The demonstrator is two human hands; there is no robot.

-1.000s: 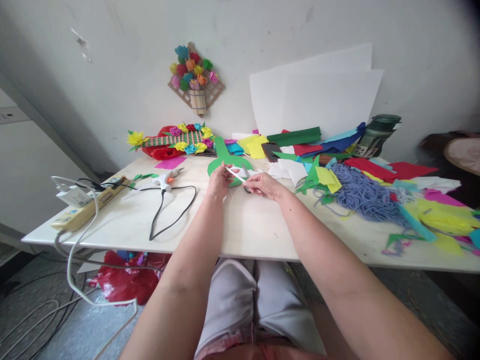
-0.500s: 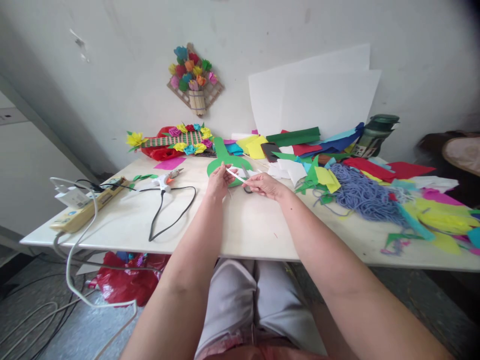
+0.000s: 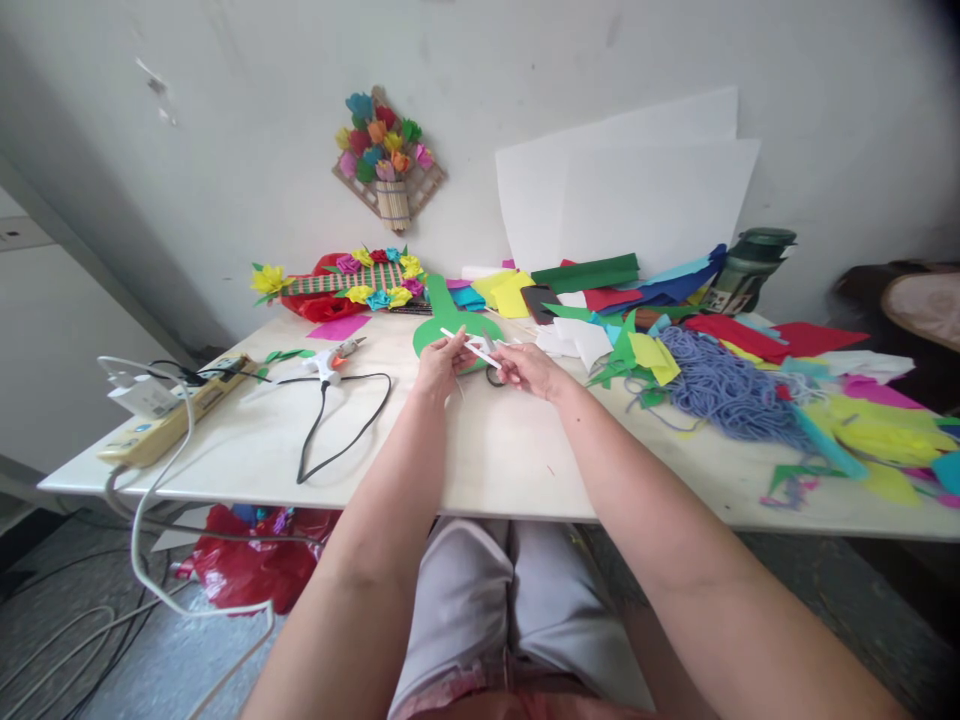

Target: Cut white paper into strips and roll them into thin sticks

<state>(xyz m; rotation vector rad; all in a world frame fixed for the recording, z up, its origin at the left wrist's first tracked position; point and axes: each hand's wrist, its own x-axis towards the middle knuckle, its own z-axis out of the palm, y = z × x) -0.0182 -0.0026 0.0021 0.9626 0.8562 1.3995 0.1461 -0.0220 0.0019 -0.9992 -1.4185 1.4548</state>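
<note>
Both my hands meet over the middle of the white table (image 3: 487, 460). My left hand (image 3: 437, 367) and my right hand (image 3: 527, 369) pinch the two ends of a thin white strip (image 3: 471, 346) held just above the tabletop. Behind the strip lies a green cut-out shape (image 3: 442, 312). A pair of scissors (image 3: 492, 372) rests on the table right under my right hand's fingers.
A glue gun (image 3: 328, 360) with a black cord lies to the left, beyond it a power strip (image 3: 169, 420). Coloured paper scraps (image 3: 645, 355) and blue yarn (image 3: 724, 385) cover the right side. Paper-flower crafts (image 3: 352, 278) and white sheets (image 3: 630, 200) stand against the wall, with a green bottle (image 3: 750, 265).
My hands have shifted the white strip slightly up and left; otherwise the scene is the same.
</note>
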